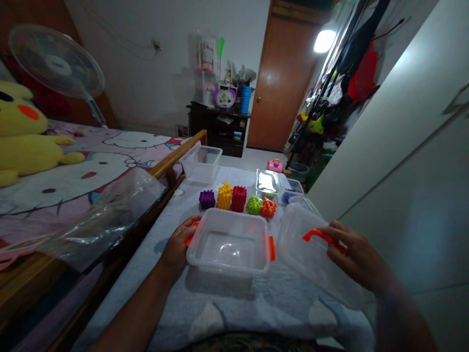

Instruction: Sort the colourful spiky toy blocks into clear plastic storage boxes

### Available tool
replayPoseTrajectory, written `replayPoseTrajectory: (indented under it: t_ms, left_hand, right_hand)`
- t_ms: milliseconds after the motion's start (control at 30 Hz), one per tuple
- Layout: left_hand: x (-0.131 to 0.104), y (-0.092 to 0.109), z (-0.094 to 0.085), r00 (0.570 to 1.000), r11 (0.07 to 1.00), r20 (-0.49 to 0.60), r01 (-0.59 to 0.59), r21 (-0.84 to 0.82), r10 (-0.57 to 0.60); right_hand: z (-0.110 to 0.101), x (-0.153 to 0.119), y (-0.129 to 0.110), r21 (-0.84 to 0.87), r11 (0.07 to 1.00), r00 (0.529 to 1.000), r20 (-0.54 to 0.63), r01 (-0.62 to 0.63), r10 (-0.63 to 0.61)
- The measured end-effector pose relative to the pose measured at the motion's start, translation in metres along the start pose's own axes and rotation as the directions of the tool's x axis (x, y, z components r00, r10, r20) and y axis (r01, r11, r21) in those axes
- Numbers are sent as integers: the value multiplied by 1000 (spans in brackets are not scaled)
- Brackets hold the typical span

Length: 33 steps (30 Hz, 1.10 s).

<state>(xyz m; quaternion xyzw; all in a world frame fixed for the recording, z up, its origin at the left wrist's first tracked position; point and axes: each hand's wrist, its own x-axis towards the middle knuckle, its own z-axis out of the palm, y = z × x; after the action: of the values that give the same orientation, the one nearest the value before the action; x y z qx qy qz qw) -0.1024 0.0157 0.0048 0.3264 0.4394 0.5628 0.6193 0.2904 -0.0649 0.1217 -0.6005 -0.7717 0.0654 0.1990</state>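
The left hand (178, 244) grips the clear box (230, 247) by its left orange clip (191, 235), just above the cloth-covered worktop (271, 303); the right hand (350, 249) has its fingers closed around the orange handle of the clear lid (300, 234), tilted beside the box. Just behind the box sit purple (207, 200), yellow (224, 196) and red (239, 199) block stacks, then green (254, 205) and orange (268, 208) clusters. Beyond the stacks, a clear tub (201, 171) stands near the bed rail (179, 155).

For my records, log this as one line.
left hand: holds clear box; right hand: holds lid's orange handle; lid: off; colourful pieces: behind box
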Motion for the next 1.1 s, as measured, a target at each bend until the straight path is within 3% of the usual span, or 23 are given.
replayPoseTrajectory:
  t_ms: [167,267,567,933,1100]
  left_hand:
    - [-4,4,-2,1000,1000,-18,-7,7,7]
    - [-5,6,-3,999,1000,-45,-11,21,12]
    - [-4,7,-1,999,999,-34,21,35,-20]
    - [-6,11,3,999,998,-41,22,57,-20]
    - [-6,11,3,998,998,-61,18,58,-15]
  right_hand:
    - [35,-14,10,64,991,962,255,-115,95]
    - [53,-10,12,65,989,932,347,-132,102]
    - [63,0,33,51,986,922,365,-158,129]
    - [71,3,36,-45,984,918,356,-170,175]
    - [88,10,37,-110,984,922,347,-142,172]
